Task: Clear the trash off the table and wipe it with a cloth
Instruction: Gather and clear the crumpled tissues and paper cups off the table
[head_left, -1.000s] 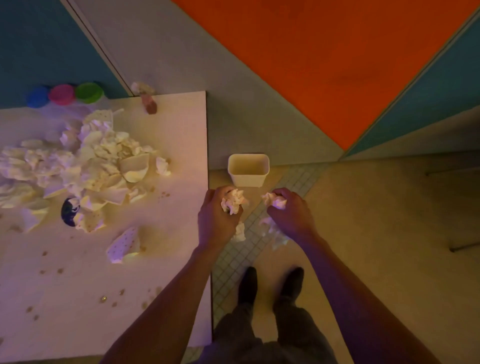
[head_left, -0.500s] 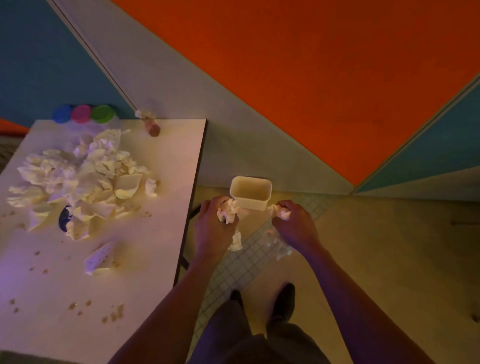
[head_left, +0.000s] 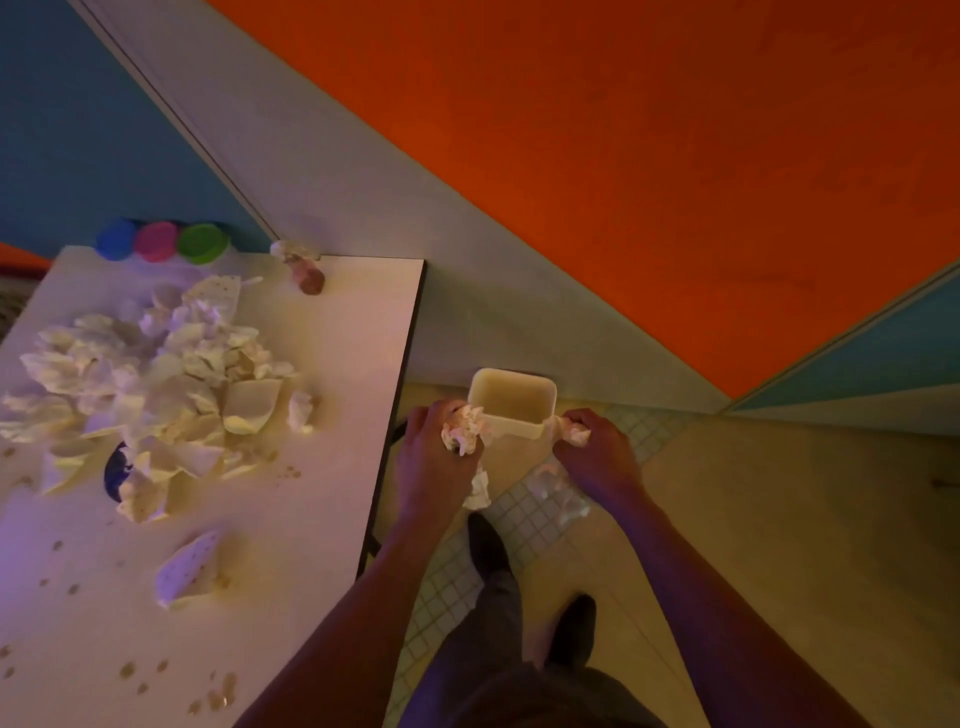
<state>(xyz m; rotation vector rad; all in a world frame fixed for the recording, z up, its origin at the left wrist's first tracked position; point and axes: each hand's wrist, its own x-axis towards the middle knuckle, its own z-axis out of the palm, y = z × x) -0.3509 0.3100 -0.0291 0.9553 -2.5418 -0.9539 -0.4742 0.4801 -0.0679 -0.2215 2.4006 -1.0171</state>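
Observation:
A cream bin (head_left: 519, 422) stands on the floor to the right of the white table (head_left: 332, 395). My left hand (head_left: 434, 457) is shut on crumpled white tissue (head_left: 461, 428) at the bin's left rim. My right hand (head_left: 597, 454) grips another tissue wad (head_left: 574, 432) at the bin's right rim. A big heap of crumpled tissues and paper scraps (head_left: 156, 395) covers the left part of the table. A single spotted paper scrap (head_left: 187, 569) lies nearer me, among brown stains (head_left: 218, 693).
Three round lids, blue (head_left: 115, 239), pink (head_left: 156, 241) and green (head_left: 203, 243), sit at the table's far edge, beside a small brown item (head_left: 307, 275). Loose tissue (head_left: 556, 488) lies on the tiled floor by my shoes (head_left: 485, 540). A wall rises behind the bin.
Both hands have moved forward with their tissue, from short of the bin up to its rim. The camera has tilted and shifted, so the table appears further left.

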